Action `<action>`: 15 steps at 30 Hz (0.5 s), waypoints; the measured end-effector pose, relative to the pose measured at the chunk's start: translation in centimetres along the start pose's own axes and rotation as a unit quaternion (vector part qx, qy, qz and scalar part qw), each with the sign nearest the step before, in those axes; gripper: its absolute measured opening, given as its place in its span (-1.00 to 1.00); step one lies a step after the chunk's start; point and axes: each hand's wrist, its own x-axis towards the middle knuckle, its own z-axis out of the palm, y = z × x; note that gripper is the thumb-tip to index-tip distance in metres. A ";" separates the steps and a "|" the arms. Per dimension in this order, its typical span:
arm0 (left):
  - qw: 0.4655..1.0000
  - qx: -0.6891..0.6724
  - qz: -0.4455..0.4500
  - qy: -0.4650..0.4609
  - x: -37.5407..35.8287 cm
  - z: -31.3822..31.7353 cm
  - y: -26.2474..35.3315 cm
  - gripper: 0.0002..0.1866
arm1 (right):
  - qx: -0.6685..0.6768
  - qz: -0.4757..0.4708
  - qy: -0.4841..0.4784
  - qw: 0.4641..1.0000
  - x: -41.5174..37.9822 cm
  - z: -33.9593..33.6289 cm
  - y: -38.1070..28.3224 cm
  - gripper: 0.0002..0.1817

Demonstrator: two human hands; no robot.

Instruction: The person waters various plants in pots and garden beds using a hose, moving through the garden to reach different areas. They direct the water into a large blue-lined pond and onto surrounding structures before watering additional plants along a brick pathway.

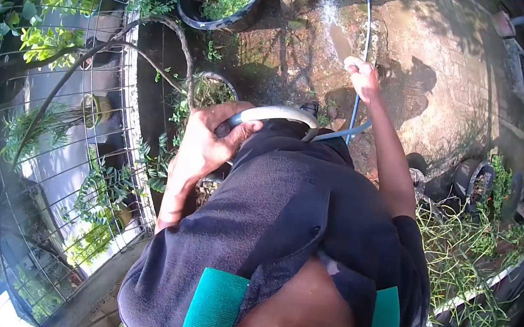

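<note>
My right hand [363,76] is stretched out ahead, gripping the end of a blue hose [365,19], and water [339,39] sprays from it onto the wet stone ground. My left hand [207,140] is close to my body, closed around a loop of the hose [274,113] that looks pale grey there. The hose runs from that loop toward my right hand and on up the frame. My dark shirt fills the lower middle of the view.
A black tub [202,22] of green plants stands at the top. A smaller pot [214,87] with a bent bare stem sits near my left hand. A wire mesh fence [49,137] with leafy plants runs down the left. Old tyres [476,180] and grass lie right.
</note>
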 end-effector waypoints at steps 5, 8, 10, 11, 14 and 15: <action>0.998 0.034 0.041 -0.017 2.8 -0.7 0.8 -0.69 | -0.068 0.003 -0.163 0.984 3.7 3.7 -10.8 -0.84; 1.000 0.021 0.018 0.005 3.0 -1.1 0.1 -0.70 | -0.039 -0.037 -0.203 0.978 5.4 6.0 -12.9 -0.88; 1.000 0.001 0.020 0.014 2.8 -1.8 -0.4 -0.68 | -0.070 -0.078 -0.221 0.970 7.0 6.6 -14.5 -0.90; 1.000 -0.009 0.022 0.019 2.6 -2.0 -0.7 -0.67 | -0.072 -0.080 -0.226 0.968 7.9 7.0 -14.9 -0.91; 0.999 -0.003 0.005 0.054 2.3 -2.7 -0.4 -0.71 | -0.075 -0.056 -0.247 0.965 9.6 6.4 -18.4 -0.87; 0.998 0.004 -0.008 0.060 2.0 -2.7 -0.2 -0.72 | -0.077 -0.075 -0.253 0.962 10.1 6.2 -18.5 -0.85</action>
